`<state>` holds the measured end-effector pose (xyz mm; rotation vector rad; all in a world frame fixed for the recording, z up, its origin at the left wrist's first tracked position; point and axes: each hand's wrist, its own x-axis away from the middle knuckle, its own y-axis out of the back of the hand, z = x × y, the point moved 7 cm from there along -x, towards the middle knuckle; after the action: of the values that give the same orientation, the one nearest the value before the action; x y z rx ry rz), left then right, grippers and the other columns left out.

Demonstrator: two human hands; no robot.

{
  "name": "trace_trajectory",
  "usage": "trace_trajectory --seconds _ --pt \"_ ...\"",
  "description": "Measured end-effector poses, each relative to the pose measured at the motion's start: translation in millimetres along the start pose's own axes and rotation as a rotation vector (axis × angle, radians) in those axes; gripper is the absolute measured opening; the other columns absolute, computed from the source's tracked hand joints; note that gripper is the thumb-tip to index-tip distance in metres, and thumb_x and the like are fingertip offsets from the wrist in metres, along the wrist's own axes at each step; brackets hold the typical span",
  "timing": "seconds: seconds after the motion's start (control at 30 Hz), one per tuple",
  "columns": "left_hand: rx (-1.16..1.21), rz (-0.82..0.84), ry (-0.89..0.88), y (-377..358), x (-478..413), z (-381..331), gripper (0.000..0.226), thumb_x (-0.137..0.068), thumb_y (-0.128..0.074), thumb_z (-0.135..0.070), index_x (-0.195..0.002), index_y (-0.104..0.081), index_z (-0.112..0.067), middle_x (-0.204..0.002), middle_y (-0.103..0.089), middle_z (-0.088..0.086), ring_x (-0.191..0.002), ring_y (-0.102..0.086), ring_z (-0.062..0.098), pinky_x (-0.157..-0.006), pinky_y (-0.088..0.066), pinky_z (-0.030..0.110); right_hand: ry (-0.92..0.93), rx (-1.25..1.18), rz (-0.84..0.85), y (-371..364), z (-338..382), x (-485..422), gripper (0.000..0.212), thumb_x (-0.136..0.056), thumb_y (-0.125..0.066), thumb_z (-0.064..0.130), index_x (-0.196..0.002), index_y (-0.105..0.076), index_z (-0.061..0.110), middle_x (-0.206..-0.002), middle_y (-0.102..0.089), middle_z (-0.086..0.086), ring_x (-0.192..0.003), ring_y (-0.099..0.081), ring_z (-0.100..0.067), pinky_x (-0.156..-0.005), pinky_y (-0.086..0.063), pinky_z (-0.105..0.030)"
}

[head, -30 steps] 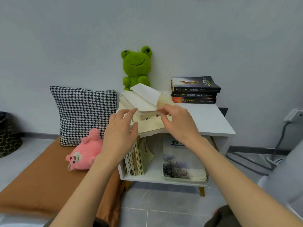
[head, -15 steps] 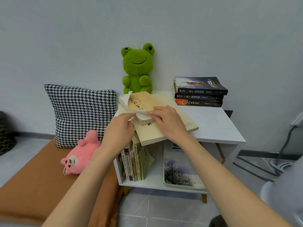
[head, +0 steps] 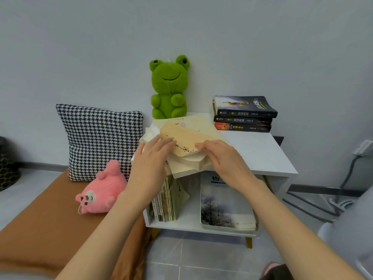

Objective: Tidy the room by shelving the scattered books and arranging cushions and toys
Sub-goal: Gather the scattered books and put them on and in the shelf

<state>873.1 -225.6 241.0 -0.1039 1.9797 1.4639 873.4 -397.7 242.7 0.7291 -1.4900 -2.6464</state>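
A small tan book (head: pixel 185 138) lies closed on a larger cream book (head: pixel 193 121), at the left front of a white side table (head: pixel 262 154). My left hand (head: pixel 149 160) rests on the tan book's left side with straight fingers. My right hand (head: pixel 224 158) lies flat on its right edge. A green frog plush (head: pixel 169 87) sits against the wall behind. Three dark books (head: pixel 244 114) are stacked at the table's back right. A houndstooth cushion (head: pixel 99 138) and a pink plush toy (head: pixel 101 190) are on the brown seat (head: pixel 40 229).
In the shelf below, several thin books (head: pixel 165 203) stand upright at the left and a large book (head: pixel 226 207) leans at the right. A dark basket (head: pixel 8 164) stands at the far left. Cables and a wall socket (head: pixel 363 148) are at the right.
The tan book's open cover has been folded down and now lies closed. Both hands have shifted from pinching pages to lying flat on the cover.
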Motion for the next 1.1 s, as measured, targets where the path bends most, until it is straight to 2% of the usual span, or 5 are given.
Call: trace_trajectory --seconds 0.27,0.53,0.77,0.93,1.1 --pt "-0.297 0.045 -0.012 -1.0 12.3 1.5 0.070 -0.061 -0.081 -0.003 -0.126 -0.060 -0.020 -0.126 -0.061 0.003 -0.130 -0.044 0.039 -0.104 -0.010 0.071 0.004 0.090 -0.107 26.5 -23.7 34.0 0.034 -0.096 -0.050 0.001 -0.127 -0.060 0.010 -0.121 -0.064 -0.012 -0.105 -0.062 -0.029 -0.084 -0.052 -0.036" --pt "-0.247 -0.013 -0.139 5.9 25.8 -7.8 0.067 -0.072 -0.075 0.005 -0.131 -0.057 -0.020 -0.129 -0.061 0.003 -0.119 -0.057 0.031 -0.112 -0.021 0.050 -0.249 -0.097 -0.126 34.6 -35.4 44.5 0.035 -0.098 -0.036 0.005 -0.115 -0.065 0.013 -0.122 -0.060 0.004 -0.114 -0.048 -0.015 -0.094 -0.037 -0.024" --pt "-0.222 -0.114 -0.214 15.0 44.4 -38.8 0.057 -0.069 -0.070 0.006 -0.122 -0.061 -0.013 -0.117 -0.065 0.005 -0.114 -0.058 0.032 -0.112 -0.021 0.055 -0.775 -0.987 -0.190 11.8 -51.5 66.3 0.028 -0.094 -0.056 0.038 -0.106 -0.054 0.013 -0.125 -0.052 -0.011 -0.110 -0.058 -0.023 -0.087 -0.055 -0.036" --pt "-0.209 -0.169 -0.408 13.9 60.6 -74.4 0.043 -0.082 -0.044 0.000 -0.121 -0.060 -0.009 -0.110 -0.064 0.006 -0.101 -0.060 0.026 -0.104 -0.035 0.044 -0.900 -1.344 -0.285 1.8 -49.8 76.7 0.040 -0.093 -0.053 -0.001 -0.125 -0.035 0.012 -0.121 -0.051 -0.017 -0.100 -0.062 -0.030 -0.074 -0.056 -0.037" --pt "-0.146 -0.158 -0.593 8.3 79.3 -106.4 0.039 -0.085 -0.052 -0.001 -0.122 -0.057 -0.008 -0.114 -0.065 0.006 -0.099 -0.061 0.023 -0.086 -0.048 0.034 -1.054 -1.624 -0.392 -3.1 -51.3 88.9 0.027 -0.097 -0.044 -0.001 -0.124 -0.046 0.001 -0.112 -0.059 -0.021 -0.101 -0.059 -0.032 -0.082 -0.050 -0.042"
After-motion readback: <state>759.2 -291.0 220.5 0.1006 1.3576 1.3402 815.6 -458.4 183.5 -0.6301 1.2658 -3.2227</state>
